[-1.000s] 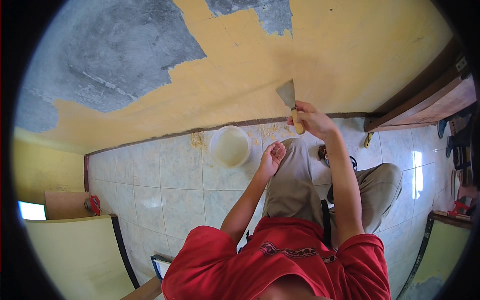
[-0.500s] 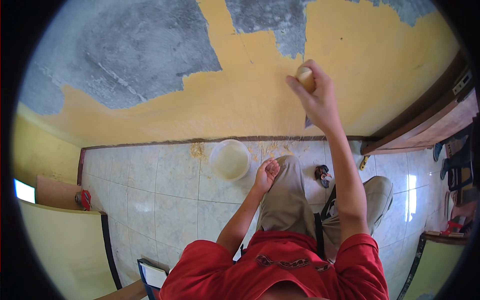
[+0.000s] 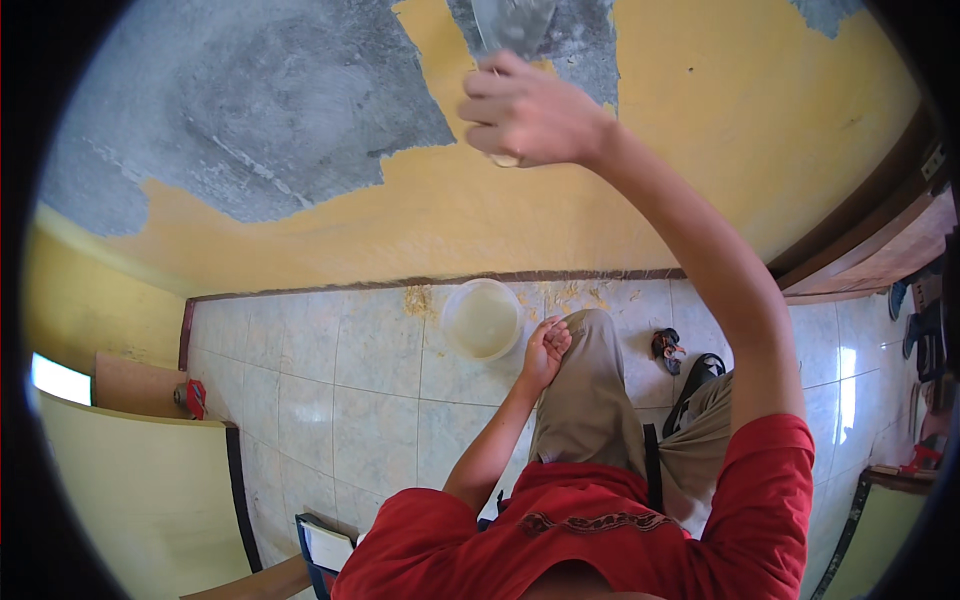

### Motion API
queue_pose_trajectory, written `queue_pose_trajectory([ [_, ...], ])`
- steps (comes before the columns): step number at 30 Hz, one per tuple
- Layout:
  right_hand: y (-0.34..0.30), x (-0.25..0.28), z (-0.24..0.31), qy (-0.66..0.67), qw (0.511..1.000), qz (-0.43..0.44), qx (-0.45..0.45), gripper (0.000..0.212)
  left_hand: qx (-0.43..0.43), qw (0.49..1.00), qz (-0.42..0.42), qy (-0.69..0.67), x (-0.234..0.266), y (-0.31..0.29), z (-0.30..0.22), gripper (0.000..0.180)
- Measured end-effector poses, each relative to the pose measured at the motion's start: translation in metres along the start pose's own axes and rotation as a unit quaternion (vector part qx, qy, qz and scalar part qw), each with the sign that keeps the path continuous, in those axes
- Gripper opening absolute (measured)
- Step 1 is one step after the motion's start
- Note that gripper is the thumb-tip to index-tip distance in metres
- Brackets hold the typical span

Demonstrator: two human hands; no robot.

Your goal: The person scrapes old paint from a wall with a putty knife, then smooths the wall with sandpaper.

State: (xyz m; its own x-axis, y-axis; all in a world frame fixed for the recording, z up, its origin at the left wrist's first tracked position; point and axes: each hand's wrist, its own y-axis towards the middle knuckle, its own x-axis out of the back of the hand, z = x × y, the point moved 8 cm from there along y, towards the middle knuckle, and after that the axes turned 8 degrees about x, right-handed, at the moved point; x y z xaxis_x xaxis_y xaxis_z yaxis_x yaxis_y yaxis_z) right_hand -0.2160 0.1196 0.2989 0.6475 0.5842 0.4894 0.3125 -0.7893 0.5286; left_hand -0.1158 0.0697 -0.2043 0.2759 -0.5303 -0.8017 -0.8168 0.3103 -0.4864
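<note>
My right hand (image 3: 535, 115) is raised to the wall and wrapped round the handle of a scraper. The wide blade of the scraper (image 3: 513, 22) points up against a bare grey patch (image 3: 582, 75) between areas of yellow paint (image 3: 720, 130). A pale handle end shows below my fingers. My left hand (image 3: 547, 347) rests by my bent knee, palm partly up, fingers loosely curled and apart, with nothing in it. Close by on the floor stands a round whitish bucket (image 3: 482, 320) with pale contents.
Yellow paint flakes (image 3: 417, 300) lie along the foot of the wall. A small dark object with orange parts (image 3: 667, 348) sits on the tiles right of my knee. A wooden door frame (image 3: 850, 250) stands at the right, a pale green panel (image 3: 140, 480) at the left.
My right hand has swung up and left, turning the scraper from blade down to blade up at the grey patch. My left hand stays by my knee.
</note>
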Motion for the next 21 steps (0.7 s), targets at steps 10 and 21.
queue_pose_trajectory([
  [10, -0.152, -0.087, 0.189, 0.394, 0.876, 0.248, -0.124, 0.024, -0.021, 0.999, 0.036, -0.033, 0.006, -0.002, -0.002, 0.022],
  [21, -0.165, -0.016, 0.062, 0.551, 0.694, 0.049, -0.462, 0.024, -0.032, 0.999, 0.01, -0.029, 0.015, 0.0, -0.007, 0.022],
])
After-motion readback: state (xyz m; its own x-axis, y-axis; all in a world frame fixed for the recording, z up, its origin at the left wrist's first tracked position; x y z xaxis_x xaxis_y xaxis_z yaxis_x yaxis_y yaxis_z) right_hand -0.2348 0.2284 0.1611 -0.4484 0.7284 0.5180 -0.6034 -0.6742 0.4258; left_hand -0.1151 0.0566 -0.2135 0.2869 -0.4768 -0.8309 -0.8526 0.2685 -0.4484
